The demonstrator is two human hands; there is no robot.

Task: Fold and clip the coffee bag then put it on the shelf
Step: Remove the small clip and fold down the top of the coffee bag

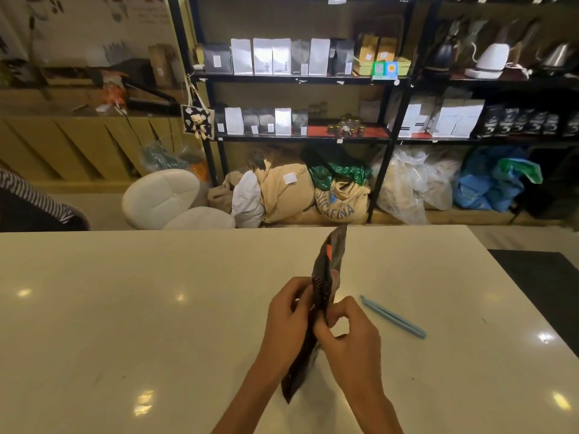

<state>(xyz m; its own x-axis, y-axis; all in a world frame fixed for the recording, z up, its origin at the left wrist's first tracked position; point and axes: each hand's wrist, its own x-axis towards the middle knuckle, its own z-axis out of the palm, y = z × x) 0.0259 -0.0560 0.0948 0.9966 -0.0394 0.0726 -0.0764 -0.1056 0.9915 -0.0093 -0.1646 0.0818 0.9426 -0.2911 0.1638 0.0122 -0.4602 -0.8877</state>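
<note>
I judge the task to be at its first step: I have the coffee bag (326,277) up off the surface (125,308), near the middle of the near edge, held edge-on so it reads as a thin dark sliver running from the near left up to the far right. My left hand (283,324) has its grip closed on the bag's left face, and my right hand (347,336) pinches it from the right, fingers curled in at about mid-height. I see no finished fold yet, though the working edge is hidden between my hands. The clip (393,317) lies untouched on the surface just right of my right hand, so clipping and shelving are left to do. The bag looks like thin, glossy, crinkly film, dark with red printing, flat and limp enough to crease easily. The clip is a long, slim, pale blue plastic bar, rigid-looking. The surface is smooth, pale and shiny, throwing back lamp glare. The shelf (297,79) stands far behind it, black metal framing, stocked with upright pouches.
</note>
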